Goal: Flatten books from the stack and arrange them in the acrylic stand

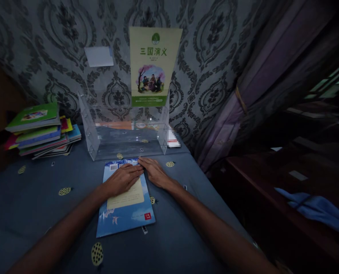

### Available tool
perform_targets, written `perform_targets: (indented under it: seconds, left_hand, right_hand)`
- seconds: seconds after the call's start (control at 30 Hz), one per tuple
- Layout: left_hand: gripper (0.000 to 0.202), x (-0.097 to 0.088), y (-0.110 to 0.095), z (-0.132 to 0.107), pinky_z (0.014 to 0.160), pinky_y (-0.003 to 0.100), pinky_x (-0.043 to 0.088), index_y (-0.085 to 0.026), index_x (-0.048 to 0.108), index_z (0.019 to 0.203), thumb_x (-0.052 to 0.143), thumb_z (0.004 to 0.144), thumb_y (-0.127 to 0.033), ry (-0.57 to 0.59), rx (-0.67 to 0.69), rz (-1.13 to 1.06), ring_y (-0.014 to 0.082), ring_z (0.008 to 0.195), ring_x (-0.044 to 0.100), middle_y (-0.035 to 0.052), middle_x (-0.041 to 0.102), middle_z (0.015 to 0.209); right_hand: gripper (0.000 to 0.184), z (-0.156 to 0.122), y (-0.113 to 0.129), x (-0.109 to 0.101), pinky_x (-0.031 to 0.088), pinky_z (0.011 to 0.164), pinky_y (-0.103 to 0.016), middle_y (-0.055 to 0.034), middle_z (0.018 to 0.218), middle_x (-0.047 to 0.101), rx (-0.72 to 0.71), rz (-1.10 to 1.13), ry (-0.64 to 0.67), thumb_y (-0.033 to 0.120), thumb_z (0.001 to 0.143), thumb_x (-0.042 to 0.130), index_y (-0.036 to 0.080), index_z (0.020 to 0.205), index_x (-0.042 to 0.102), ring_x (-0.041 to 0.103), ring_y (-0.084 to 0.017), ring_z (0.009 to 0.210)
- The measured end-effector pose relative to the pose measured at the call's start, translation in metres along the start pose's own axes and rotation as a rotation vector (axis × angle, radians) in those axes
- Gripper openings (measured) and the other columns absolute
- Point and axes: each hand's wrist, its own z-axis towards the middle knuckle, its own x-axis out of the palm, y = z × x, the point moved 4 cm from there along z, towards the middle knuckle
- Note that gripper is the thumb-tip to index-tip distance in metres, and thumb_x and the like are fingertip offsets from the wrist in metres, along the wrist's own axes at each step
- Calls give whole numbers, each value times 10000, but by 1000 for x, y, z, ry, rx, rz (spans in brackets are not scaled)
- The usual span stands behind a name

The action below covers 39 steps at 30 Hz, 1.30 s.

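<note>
Left hand (124,179) on blue book (126,219), right hand (155,173) at far corner, flat unclosed grips, cloth (38,201) around

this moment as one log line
left hand: on blue book | right hand: at its far right corner | transparent rack: beyond book

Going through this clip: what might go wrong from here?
The left hand lies on the blue book and the right hand at its far right corner; a forward push might jostle the clear rack just beyond, perhaps tipping the upright cream-and-green book. The unevenly stacked books at the left could slide if knocked.
</note>
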Motion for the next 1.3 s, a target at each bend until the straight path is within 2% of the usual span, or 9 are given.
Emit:
perform_targets:
  seconds: [0.2,0.37,0.5,0.6,1.0,1.3]
  left_hand:
    - [385,-1,-1,1,1026,417,454,-180,607,1274,312,1045,-276,3,2,13,215,1178,616,93,637,1328]
    - [385,0,0,0,1009,417,459,-158,601,1280,317,1045,-267,-4,20,26,228,1169,618,101,640,1319]
    - [383,2,-1,-1,1019,425,447,-169,597,1281,305,1049,-257,-20,22,49,224,1171,617,89,640,1323]
    - [379,3,0,-2,1033,417,435,-178,600,1276,308,1048,-256,-32,16,65,214,1171,620,81,643,1321]
    - [369,1,-1,-1,976,394,476,-171,610,1274,335,1039,-239,-68,50,54,210,1112,646,94,668,1274]
    - [357,4,1,-4,1010,412,457,-197,599,1281,347,1030,-226,-49,28,30,208,1159,627,76,644,1320]
  right_hand:
    - [646,5,0,1,390,1109,-460,-99,1429,558,51,-25,11,-10,784,447,222,1377,554,494,-236,1329]
    - [653,5,0,1,393,1115,-473,-116,1446,539,24,-58,38,-7,790,436,200,1403,524,486,-234,1344]
    - [669,2,-1,4,361,1147,-485,-145,1495,475,-17,-59,56,-10,784,412,150,1430,486,418,-234,1403]
    - [698,-3,-4,6,352,1155,-489,-138,1514,449,-41,-52,56,-12,780,404,163,1454,452,393,-227,1421]
    - [702,-7,-2,5,358,1148,-501,-127,1506,463,-56,-64,59,-24,798,395,181,1469,434,423,-227,1400]
    - [630,-16,2,-1,359,1156,-479,-130,1478,500,-37,-43,47,5,847,379,167,1451,460,447,-218,1383]
